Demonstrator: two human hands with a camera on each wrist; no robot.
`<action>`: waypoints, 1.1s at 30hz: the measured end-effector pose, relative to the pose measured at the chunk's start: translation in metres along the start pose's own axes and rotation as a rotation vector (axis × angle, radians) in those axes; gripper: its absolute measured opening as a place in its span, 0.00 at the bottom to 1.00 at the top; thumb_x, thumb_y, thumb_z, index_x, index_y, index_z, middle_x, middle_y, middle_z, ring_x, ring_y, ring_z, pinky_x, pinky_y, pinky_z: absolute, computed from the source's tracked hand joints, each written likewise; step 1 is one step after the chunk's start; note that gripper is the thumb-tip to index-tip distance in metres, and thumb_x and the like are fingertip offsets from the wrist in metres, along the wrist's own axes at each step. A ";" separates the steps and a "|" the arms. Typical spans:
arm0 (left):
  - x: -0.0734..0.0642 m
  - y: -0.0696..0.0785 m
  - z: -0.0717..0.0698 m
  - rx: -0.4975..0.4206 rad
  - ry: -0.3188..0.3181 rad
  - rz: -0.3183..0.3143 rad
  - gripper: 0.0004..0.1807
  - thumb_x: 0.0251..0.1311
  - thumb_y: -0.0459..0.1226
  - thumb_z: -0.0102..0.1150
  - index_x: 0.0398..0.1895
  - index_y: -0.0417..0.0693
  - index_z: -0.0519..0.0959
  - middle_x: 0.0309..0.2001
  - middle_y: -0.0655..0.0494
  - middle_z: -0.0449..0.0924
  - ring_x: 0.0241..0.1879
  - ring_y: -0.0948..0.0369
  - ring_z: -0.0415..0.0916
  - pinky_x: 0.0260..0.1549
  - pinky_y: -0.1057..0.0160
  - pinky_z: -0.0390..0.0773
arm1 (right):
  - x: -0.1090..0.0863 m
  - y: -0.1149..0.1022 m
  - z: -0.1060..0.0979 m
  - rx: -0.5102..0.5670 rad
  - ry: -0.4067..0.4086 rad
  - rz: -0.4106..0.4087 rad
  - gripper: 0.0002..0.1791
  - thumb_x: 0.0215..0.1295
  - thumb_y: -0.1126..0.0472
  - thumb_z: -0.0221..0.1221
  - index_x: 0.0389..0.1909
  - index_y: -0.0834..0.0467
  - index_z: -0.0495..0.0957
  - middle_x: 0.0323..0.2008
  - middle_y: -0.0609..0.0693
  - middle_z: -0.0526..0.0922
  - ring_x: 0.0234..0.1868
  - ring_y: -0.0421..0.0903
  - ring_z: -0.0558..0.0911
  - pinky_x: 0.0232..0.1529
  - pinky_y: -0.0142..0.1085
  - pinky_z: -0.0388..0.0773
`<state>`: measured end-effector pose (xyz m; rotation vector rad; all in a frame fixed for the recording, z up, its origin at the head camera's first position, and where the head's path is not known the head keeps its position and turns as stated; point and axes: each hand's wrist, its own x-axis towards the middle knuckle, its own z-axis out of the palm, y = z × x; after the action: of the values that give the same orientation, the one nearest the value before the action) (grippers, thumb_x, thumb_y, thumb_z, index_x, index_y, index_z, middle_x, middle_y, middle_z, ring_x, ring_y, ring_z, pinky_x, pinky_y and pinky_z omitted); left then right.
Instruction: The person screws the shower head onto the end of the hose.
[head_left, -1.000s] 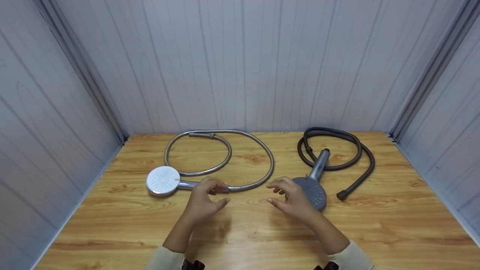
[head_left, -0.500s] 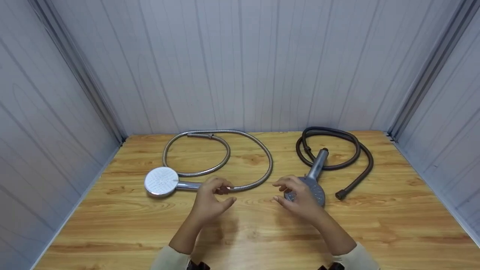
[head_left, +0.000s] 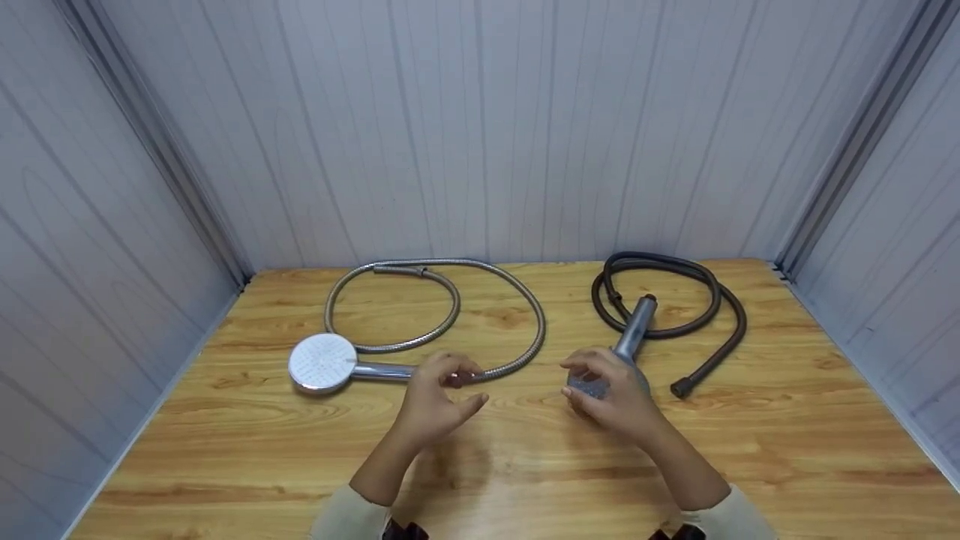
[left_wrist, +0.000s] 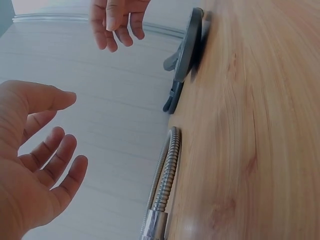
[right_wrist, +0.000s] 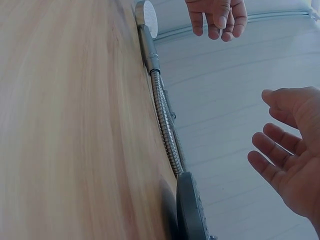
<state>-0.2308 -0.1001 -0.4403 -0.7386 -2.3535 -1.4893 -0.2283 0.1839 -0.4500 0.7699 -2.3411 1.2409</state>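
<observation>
My left hand (head_left: 437, 401) hovers with loosely curved fingers, holding nothing, and overlaps the handle end of a chrome hand shower (head_left: 323, 363) in the head view. That shower has a white round face and joins a chrome hose (head_left: 539, 315) looped behind it. Likewise relaxed and holding nothing, my right hand (head_left: 616, 397) is above a grey hand shower (head_left: 636, 328) and hides part of its round head. In the right wrist view the grey head (right_wrist: 190, 207) lies on the table, well apart from the right fingers (right_wrist: 270, 170). A dark hose (head_left: 720, 356) lies coiled behind it, its end fitting loose.
All of this lies on a wood-grain table (head_left: 247, 450). Pale panel walls close off the back (head_left: 480, 150), left (head_left: 90, 285) and right (head_left: 892, 285). A dark device (head_left: 405, 531) is strapped at each wrist.
Both hands have drifted to the right, staying in the air. My right hand now covers more of the grey shower head. The showers and hoses lie as before.
</observation>
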 end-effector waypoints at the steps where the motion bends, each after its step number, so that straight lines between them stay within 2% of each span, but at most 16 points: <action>1: 0.000 0.000 0.001 -0.009 -0.005 0.001 0.13 0.47 0.28 0.73 0.36 0.48 0.83 0.36 0.51 0.77 0.37 0.48 0.75 0.38 0.61 0.80 | 0.000 0.000 -0.001 -0.003 0.003 -0.002 0.17 0.55 0.66 0.70 0.47 0.58 0.82 0.45 0.45 0.80 0.41 0.49 0.81 0.42 0.42 0.80; 6: 0.003 0.003 0.003 -0.030 -0.044 -0.032 0.14 0.47 0.29 0.73 0.36 0.51 0.83 0.38 0.53 0.76 0.38 0.50 0.73 0.40 0.59 0.79 | -0.002 -0.001 -0.007 0.024 0.005 0.010 0.17 0.56 0.67 0.69 0.48 0.56 0.81 0.47 0.47 0.80 0.43 0.51 0.80 0.43 0.43 0.79; 9: 0.005 0.004 0.005 -0.047 -0.062 -0.040 0.15 0.46 0.29 0.74 0.37 0.51 0.82 0.39 0.55 0.77 0.40 0.50 0.73 0.41 0.53 0.79 | -0.004 0.000 -0.011 0.021 0.017 0.023 0.18 0.55 0.68 0.69 0.48 0.56 0.82 0.48 0.48 0.79 0.43 0.51 0.80 0.44 0.42 0.79; 13: 0.006 0.026 0.004 -0.071 -0.082 -0.059 0.15 0.45 0.25 0.72 0.37 0.44 0.81 0.39 0.53 0.76 0.40 0.53 0.73 0.42 0.45 0.78 | -0.005 0.002 -0.017 0.018 0.014 0.039 0.18 0.55 0.67 0.70 0.48 0.56 0.82 0.49 0.44 0.79 0.45 0.47 0.80 0.45 0.43 0.79; 16: 0.008 0.032 0.006 -0.066 -0.091 -0.077 0.15 0.44 0.23 0.72 0.37 0.41 0.81 0.38 0.52 0.75 0.40 0.56 0.73 0.42 0.47 0.78 | -0.007 0.003 -0.022 0.029 0.007 0.053 0.19 0.55 0.66 0.70 0.49 0.56 0.82 0.49 0.42 0.79 0.46 0.44 0.79 0.46 0.43 0.79; 20: 0.010 0.015 0.014 -0.063 -0.078 -0.066 0.17 0.45 0.27 0.75 0.38 0.48 0.82 0.39 0.54 0.74 0.41 0.58 0.73 0.42 0.54 0.79 | -0.008 0.005 -0.026 0.043 0.015 0.059 0.19 0.55 0.67 0.70 0.49 0.60 0.82 0.50 0.43 0.79 0.46 0.47 0.80 0.47 0.40 0.78; 24: 0.011 0.016 0.018 -0.083 -0.071 -0.045 0.16 0.46 0.32 0.76 0.39 0.51 0.82 0.40 0.57 0.74 0.43 0.59 0.73 0.44 0.58 0.79 | -0.010 0.007 -0.029 0.031 0.035 0.052 0.20 0.53 0.68 0.70 0.49 0.58 0.82 0.50 0.45 0.79 0.46 0.50 0.81 0.47 0.40 0.78; 26: 0.011 0.018 0.021 -0.095 -0.075 -0.039 0.15 0.47 0.32 0.75 0.39 0.52 0.82 0.41 0.57 0.74 0.43 0.59 0.73 0.44 0.59 0.78 | -0.010 0.007 -0.031 0.015 0.051 0.055 0.21 0.52 0.70 0.70 0.49 0.57 0.82 0.50 0.46 0.80 0.45 0.48 0.81 0.46 0.42 0.79; 33: 0.014 0.023 0.028 -0.094 -0.075 -0.031 0.14 0.48 0.33 0.75 0.38 0.52 0.83 0.41 0.57 0.76 0.40 0.60 0.72 0.43 0.60 0.78 | -0.011 -0.016 -0.040 -0.015 0.082 0.050 0.19 0.50 0.76 0.68 0.45 0.63 0.82 0.47 0.57 0.81 0.44 0.51 0.81 0.45 0.44 0.79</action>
<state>-0.2284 -0.0631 -0.4286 -0.7974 -2.3724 -1.6220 -0.2071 0.2130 -0.4247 0.6464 -2.3139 1.2496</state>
